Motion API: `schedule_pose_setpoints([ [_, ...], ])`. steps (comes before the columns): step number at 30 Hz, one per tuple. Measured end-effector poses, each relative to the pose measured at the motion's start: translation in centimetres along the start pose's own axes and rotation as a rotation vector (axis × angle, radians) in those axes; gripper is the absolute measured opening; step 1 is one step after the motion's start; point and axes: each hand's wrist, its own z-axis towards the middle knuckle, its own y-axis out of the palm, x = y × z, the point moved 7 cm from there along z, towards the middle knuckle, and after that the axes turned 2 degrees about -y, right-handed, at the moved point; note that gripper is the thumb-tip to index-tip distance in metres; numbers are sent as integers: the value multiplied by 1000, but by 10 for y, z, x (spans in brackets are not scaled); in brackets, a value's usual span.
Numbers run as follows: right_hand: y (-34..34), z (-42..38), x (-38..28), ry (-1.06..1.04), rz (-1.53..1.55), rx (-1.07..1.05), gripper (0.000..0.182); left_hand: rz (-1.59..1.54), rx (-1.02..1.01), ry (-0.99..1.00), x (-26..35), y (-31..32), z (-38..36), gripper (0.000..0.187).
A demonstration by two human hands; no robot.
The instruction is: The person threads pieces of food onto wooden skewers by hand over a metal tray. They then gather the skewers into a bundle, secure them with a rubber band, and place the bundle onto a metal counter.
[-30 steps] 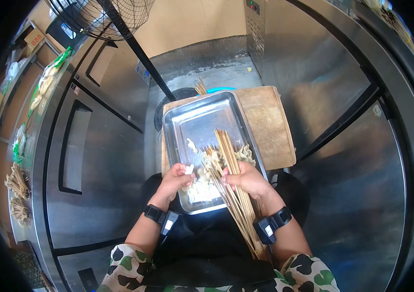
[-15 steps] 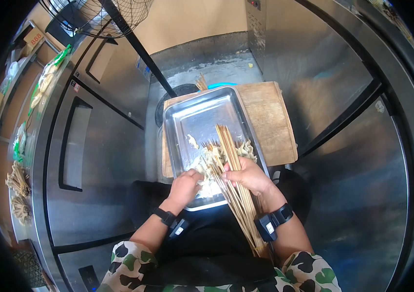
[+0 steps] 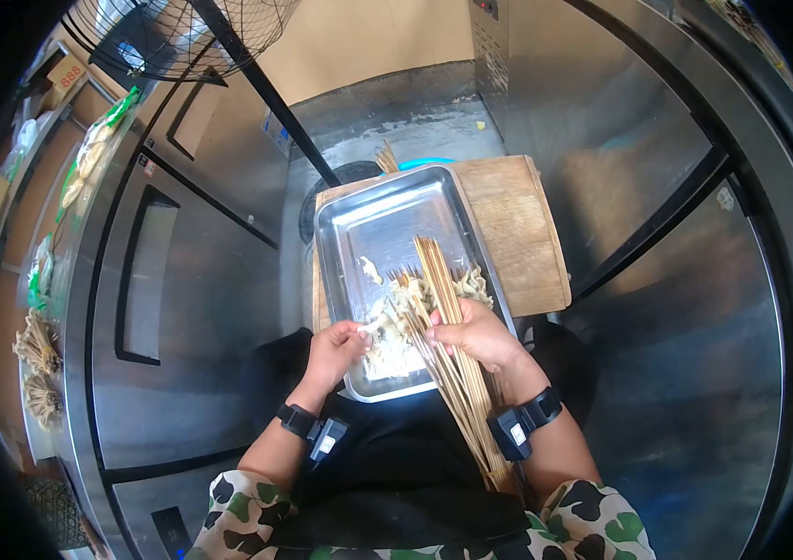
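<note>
My right hand (image 3: 480, 338) is wrapped round a thick bundle of bamboo skewers (image 3: 438, 271), whose lower ends run down towards my lap. At the left edge of the metal tray (image 3: 380, 210), my left hand (image 3: 334, 355) pinches a pale, limp strip of food (image 3: 373, 327) between thumb and fingers. Pale food pieces (image 3: 395, 359) lie loose in the near part of the tray. More skewers with similar pieces threaded on their tips (image 3: 471, 285) rest along the tray's right side, partly hidden behind the bundle.
Under the tray is a wooden board (image 3: 508, 224). Steel cabinets (image 3: 201, 345) stand on the left and a steel door (image 3: 676, 345) on the right. A wire-caged fan (image 3: 182, 37) on a black pole (image 3: 271, 93) rises behind. Shelves with bags (image 3: 89, 163) line the far left.
My left hand has drawn back to the left from the food pile, now with a pale strip showing in its fingers. My right hand and the skewers have barely moved.
</note>
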Motion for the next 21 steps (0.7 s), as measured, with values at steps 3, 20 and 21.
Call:
schedule_pose_setpoints([
  [3,0,0,0,-10,17,-1,12,-234,38,-19,5,1,-1,14],
  [20,1,-1,0,4,19,-9,10,720,7,276,38,13,-10,16],
  [21,1,0,1,-1,26,-13,10,702,28,271,38,8,-10,15],
])
